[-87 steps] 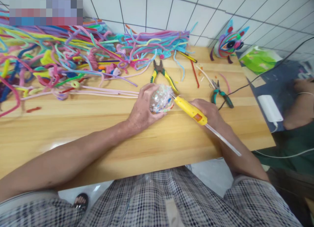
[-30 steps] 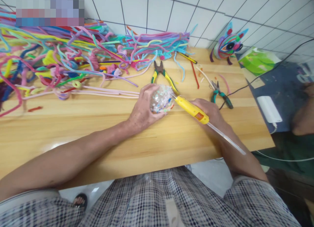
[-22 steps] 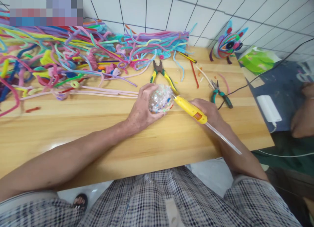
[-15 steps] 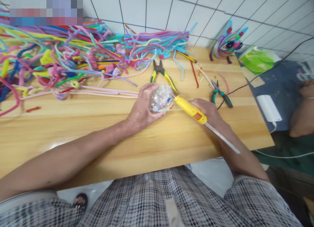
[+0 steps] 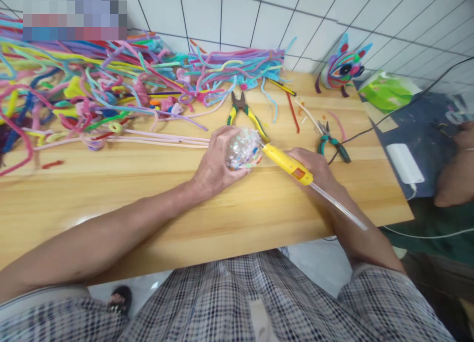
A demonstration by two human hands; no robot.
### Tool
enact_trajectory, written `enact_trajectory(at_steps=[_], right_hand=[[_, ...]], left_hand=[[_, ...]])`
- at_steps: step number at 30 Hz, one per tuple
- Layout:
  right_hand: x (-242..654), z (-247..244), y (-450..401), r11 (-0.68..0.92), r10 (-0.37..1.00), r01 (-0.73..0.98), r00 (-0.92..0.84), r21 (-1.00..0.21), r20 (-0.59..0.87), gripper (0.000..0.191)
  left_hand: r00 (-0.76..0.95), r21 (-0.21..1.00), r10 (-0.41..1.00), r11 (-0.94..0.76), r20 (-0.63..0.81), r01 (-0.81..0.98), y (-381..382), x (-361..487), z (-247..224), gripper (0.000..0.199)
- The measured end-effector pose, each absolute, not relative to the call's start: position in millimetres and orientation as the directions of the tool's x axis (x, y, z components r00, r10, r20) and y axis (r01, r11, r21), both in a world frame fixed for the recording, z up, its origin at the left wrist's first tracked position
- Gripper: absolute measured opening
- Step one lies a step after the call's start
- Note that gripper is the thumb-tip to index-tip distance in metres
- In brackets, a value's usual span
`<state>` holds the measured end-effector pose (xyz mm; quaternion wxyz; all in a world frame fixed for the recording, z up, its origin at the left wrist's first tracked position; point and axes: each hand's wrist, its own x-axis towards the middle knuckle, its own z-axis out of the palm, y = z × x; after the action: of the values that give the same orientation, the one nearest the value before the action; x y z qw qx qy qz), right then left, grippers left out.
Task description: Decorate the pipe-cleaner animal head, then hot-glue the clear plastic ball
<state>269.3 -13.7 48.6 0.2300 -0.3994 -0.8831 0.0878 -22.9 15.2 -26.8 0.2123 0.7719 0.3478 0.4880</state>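
My left hand (image 5: pixel 218 157) is wrapped round a clear, glittery ball (image 5: pixel 242 148) with coloured bits on its lower right side. A yellow glue gun (image 5: pixel 287 164) is in my right hand (image 5: pixel 311 167), its nozzle at the ball's right edge and a clear glue stick (image 5: pixel 338 206) sticking out of its back. Most fingers of my right hand are hidden behind the gun. Just behind the ball lie yellow-green pliers (image 5: pixel 240 105) with their jaws apart.
Colourful pipe cleaners (image 5: pixel 111 85) are heaped at the back left. Teal pliers (image 5: pixel 328 142) lie at right, below a decorated figure (image 5: pixel 342 70). A green packet (image 5: pixel 388 90), a white box (image 5: pixel 405 163) and another person's arm (image 5: pixel 455 171) are farther right. A black cable crosses there.
Both hands, the ball and the glue gun hold almost the same position. The view has shifted slightly, and the other person's hand at right shows a little differently.
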Motion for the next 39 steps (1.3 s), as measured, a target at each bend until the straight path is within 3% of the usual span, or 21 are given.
enact_trajectory(at_steps=[39], right_hand=[[269.6, 45.9, -13.4, 0.686, 0.726, 0.664, -0.593, -0.299, 0.349, 0.014]], left_hand=[[0.297, 0.654, 0.737, -0.676, 0.607, 0.340, 14.9, -23.2, -27.8, 0.096]])
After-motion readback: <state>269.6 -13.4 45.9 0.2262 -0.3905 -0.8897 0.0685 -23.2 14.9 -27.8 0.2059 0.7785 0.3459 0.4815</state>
